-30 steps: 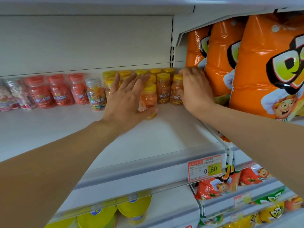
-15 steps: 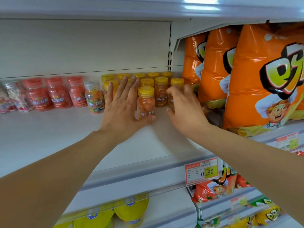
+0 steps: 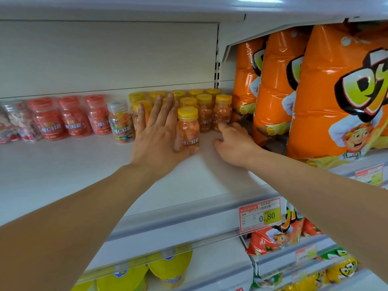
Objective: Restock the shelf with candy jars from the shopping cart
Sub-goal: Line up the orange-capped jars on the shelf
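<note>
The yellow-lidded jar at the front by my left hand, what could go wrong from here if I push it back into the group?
1. The front jar stands alone ahead of the yellow-lidded group. A push from the left hand could tip it into them and topple several.
2. The right hand points its index finger at the rightmost jar, which stands close to the orange snack bags. A nudge might knock it against them.

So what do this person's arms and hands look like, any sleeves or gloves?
The left forearm and right forearm are bare, with no sleeves in view. The left hand and right hand wear no gloves, and no watch, bracelet or ring shows.
</note>
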A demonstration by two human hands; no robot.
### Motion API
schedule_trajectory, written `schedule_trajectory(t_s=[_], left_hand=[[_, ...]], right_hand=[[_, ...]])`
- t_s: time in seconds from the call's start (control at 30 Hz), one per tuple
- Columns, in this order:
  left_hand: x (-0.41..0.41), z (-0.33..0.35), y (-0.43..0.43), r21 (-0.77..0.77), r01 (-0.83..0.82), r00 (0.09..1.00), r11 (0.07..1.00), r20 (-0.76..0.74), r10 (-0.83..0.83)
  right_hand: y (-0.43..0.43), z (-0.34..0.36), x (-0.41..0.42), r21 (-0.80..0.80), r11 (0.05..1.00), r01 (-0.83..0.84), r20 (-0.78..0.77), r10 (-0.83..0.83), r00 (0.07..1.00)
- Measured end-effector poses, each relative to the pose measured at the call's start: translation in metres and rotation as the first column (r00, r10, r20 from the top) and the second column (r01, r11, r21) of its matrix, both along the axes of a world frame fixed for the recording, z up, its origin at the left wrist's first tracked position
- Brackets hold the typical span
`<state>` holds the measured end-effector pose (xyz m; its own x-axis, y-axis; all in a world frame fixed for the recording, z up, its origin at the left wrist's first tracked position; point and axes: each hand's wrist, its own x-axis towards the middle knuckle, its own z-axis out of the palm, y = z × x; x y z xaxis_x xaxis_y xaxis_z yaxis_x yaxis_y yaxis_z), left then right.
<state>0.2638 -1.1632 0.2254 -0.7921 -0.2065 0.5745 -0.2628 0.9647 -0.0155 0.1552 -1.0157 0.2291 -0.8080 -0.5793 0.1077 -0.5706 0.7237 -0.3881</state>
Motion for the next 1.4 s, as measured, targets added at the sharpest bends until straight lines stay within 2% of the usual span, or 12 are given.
schedule_trajectory(t_s=[0.1, 0.17, 0.23, 0.3, 0.37, 0.47, 0.57, 0.77, 1.13, 1.23, 1.3, 1.4], left_hand=[[0.002, 0.001, -0.001, 0.011, 0.014, 1.0, 1.0, 0.008, -0.014], [0.005, 0.003, -0.002, 0.012, 0.02, 1.0, 1.0, 0.005, -0.02], [0.012, 0.006, -0.005, 0.005, 0.009, 1.0, 1.0, 0.001, -0.009], [0.022, 0.01, -0.009, 0.006, -0.007, 1.0, 1.0, -0.014, 0.007], [0.034, 0.013, -0.014, 0.014, -0.017, 0.999, 1.0, -0.029, 0.017], [0.049, 0.014, -0.022, 0.001, -0.04, 0.999, 0.999, -0.018, 0.04], [0.058, 0.012, -0.029, 0.012, -0.069, 0.998, 0.998, 0.007, 0.069], [0.064, 0.009, -0.039, 0.069, -0.107, 0.992, 0.992, 0.076, 0.102], [0.086, 0.013, -0.048, 0.17, -0.035, 0.998, 0.985, 0.05, 0.027], [0.095, 0.014, -0.045, 0.189, -0.043, 0.997, 0.981, 0.077, 0.029], [0.105, 0.017, -0.043, 0.21, -0.041, 0.999, 0.977, 0.04, 0.034], [0.129, 0.026, -0.039, 0.252, -0.01, 0.992, 0.968, -0.119, 0.041]], right_hand=[[0.003, -0.002, 0.0, -0.112, 0.994, -0.013, -0.037, 0.008, 0.999], [0.005, 0.002, 0.007, -0.292, 0.956, -0.031, -0.069, 0.012, 0.998], [0.005, 0.012, 0.021, -0.465, 0.883, -0.06, 0.047, 0.092, 0.995], [0.001, 0.021, 0.035, -0.538, 0.841, -0.06, 0.229, 0.214, 0.949], [-0.003, 0.024, 0.045, -0.499, 0.859, -0.112, 0.284, 0.284, 0.916], [-0.012, 0.02, 0.048, -0.448, 0.88, -0.156, 0.19, 0.264, 0.946], [-0.023, 0.017, 0.045, -0.476, 0.871, -0.121, 0.172, 0.227, 0.959], [-0.053, 0.012, 0.054, -0.549, 0.817, -0.18, 0.154, 0.31, 0.938], [-0.079, 0.003, 0.062, -0.617, 0.761, -0.199, 0.145, 0.359, 0.922], [-0.074, 0.002, 0.069, -0.618, 0.767, -0.171, 0.122, 0.309, 0.943], [-0.066, 0.005, 0.078, -0.627, 0.766, -0.144, 0.054, 0.227, 0.972], [-0.055, 0.017, 0.11, -0.662, 0.726, -0.187, -0.084, 0.176, 0.981]])
